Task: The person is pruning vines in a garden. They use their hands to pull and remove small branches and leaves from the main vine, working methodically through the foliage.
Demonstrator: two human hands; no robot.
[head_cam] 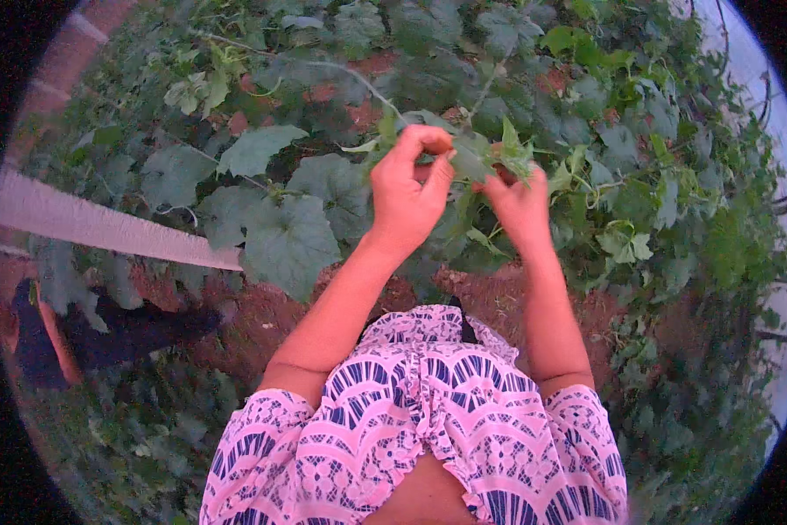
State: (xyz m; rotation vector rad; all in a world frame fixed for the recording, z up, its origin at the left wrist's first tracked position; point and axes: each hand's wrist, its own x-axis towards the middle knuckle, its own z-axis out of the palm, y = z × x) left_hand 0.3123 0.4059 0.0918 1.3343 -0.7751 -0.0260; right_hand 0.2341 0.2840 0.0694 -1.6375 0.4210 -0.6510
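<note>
Both of my hands are among the large lobed leaves of climbing vines. My left hand [410, 180] has its thumb and index finger pinched together beside a green leaf; whether something thin is between the fingertips is unclear. Just to the right, my right hand [515, 190] is closed around a leafy vine shoot [513, 154], its fingers partly hidden by the leaves. A pale string [361, 77] runs from the upper left down to my left hand. Below my left forearm's side hangs a broad green leaf [292, 239].
A pale post or beam [118, 223] crosses the left side. At the far left is another person [42, 341] in dark clothing. Reddish soil [255, 328] shows below the vines. More foliage [144, 433] grows behind me, and pale sheeting [784, 367] stands at the right edge.
</note>
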